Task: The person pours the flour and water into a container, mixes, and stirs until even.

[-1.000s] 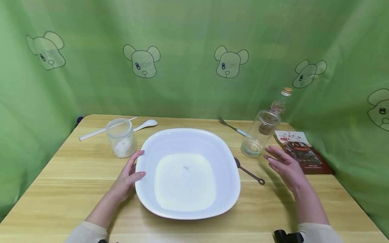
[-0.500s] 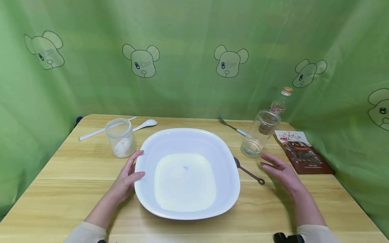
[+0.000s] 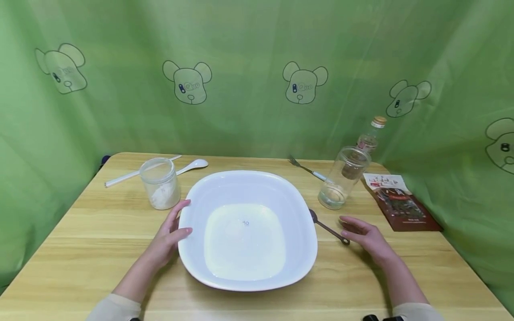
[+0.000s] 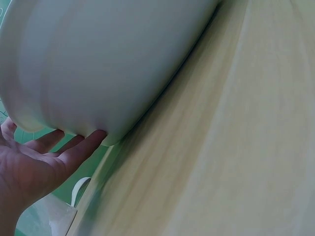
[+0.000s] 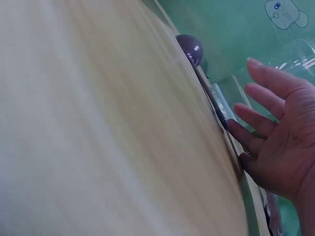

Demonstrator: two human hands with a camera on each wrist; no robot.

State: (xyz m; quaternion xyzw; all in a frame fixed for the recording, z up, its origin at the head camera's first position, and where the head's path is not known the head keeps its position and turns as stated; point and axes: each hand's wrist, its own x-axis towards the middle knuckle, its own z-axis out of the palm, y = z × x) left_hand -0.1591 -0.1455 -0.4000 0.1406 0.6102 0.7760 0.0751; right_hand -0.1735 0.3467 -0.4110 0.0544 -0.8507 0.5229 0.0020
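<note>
A large white basin [image 3: 245, 187] sits at the middle of the wooden table. My left hand [image 3: 166, 238] holds its left side, the thumb over the rim and the fingers against the outer wall; the left wrist view shows those fingertips on the basin's wall [image 4: 108, 64]. On the other side my right hand [image 3: 369, 238] holds nothing, its fingers loosely spread. The thumb is right by the ringed handle end of a dark brown scoop [image 3: 331, 231], whose bowl is partly hidden by the basin. In the right wrist view the scoop's rounded bowl [image 5: 191, 48] shows beyond the fingers.
Left of the basin stand a jar of white powder [image 3: 162, 191], a white spoon [image 3: 196, 164] and a white stick [image 3: 122, 177]. To the right are a fork [image 3: 307, 168], a clear glass jar [image 3: 335, 191], a corked bottle [image 3: 369, 138] and a brown food packet [image 3: 405, 207].
My right hand has moved down and a little left, from beside the glass jar to the scoop's handle end. The left hand stays at the basin.
</note>
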